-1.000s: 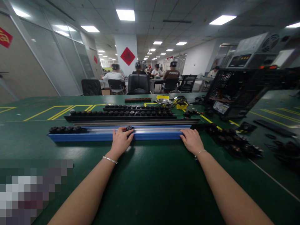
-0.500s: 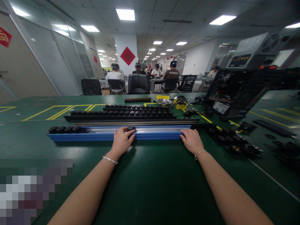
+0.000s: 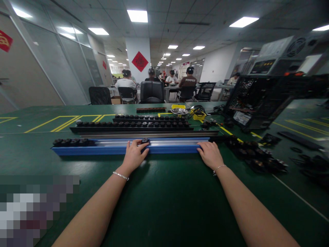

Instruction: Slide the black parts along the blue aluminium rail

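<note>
A long blue rail point(image 3: 89, 150) with a silvery channel lies across the green table point(image 3: 164, 206) in front of me. My left hand point(image 3: 133, 156) rests on its middle, fingers pinched round a small black part point(image 3: 144, 140) sitting in the channel. My right hand point(image 3: 210, 154) grips the rail's right end, fingers curled over it. A short row of black parts point(image 3: 70, 141) sits in the channel at the left end.
Behind the rail lie a bare metal rail point(image 3: 154, 134) and black rails filled with black parts point(image 3: 131, 125). Loose black parts point(image 3: 257, 157) are heaped at the right, beside a black open-frame machine point(image 3: 257, 103). A metal bowl point(image 3: 180, 111) stands further back. Several people sit at a far table.
My left hand has slid the small black part slightly to the right along the channel. My right hand has stayed at the rail's end.
</note>
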The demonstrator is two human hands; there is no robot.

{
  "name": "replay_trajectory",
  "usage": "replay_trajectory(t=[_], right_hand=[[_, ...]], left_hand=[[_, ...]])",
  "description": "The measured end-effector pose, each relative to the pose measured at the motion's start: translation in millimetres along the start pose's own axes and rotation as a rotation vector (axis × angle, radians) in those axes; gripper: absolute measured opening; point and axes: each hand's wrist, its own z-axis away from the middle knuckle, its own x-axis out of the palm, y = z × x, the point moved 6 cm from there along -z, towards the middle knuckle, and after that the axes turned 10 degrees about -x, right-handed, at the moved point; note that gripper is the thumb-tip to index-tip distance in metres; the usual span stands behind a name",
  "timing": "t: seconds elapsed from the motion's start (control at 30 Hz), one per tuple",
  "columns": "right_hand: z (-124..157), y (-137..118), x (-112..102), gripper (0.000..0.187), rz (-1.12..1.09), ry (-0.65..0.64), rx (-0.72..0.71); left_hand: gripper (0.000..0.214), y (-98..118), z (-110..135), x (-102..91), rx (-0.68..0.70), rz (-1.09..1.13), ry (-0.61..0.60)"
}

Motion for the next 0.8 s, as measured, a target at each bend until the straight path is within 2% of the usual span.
replay_trajectory(t=[0.3,0.8], right_hand=[[-0.8,0.9,0.6,0.033,-0.006,-0.009,-0.004],[-0.3,-0.5,0.2,0.033,0.001,-0.008,0.002]], left_hand=[[0.034,8.3,2.4,0.7,0.033,0.029,-0.047],[0.037,8.6,3.1,1.5,0.071,0.073,-0.074]])
